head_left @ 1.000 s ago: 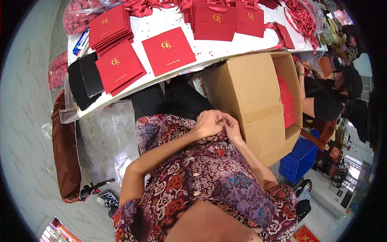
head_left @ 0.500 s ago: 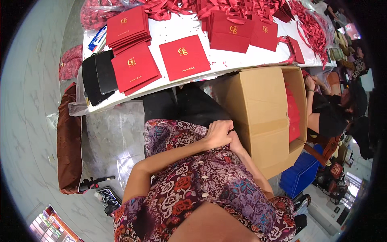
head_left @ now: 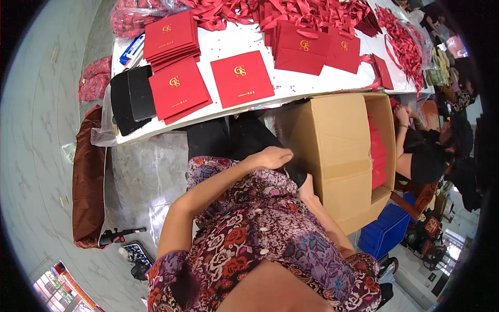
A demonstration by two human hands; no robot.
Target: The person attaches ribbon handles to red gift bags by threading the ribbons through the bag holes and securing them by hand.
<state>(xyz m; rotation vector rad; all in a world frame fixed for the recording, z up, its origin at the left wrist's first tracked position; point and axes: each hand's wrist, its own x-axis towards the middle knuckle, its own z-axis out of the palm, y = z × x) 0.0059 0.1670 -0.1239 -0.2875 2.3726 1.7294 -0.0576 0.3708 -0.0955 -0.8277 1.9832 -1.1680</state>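
My left hand is held above my lap, its fingers stretched toward the cardboard box, with nothing visible in them. Lower and to the right, my right hand rests beside my thigh, close to the box; its fingers are mostly hidden. The cardboard box stands open at my right, with red paper bags inside. On the table in front of me lies a flat red paper bag. Left of it are a smaller stack of red bags and a taller stack.
The white table also bears red bags with ribbon handles, heaps of red ribbon and a black pouch. A blue crate stands behind the box. At the right, another person's arm shows.
My hands, together on my lap before, have come apart. The left has moved up and slightly left, the right slightly down. The view has shifted a little.
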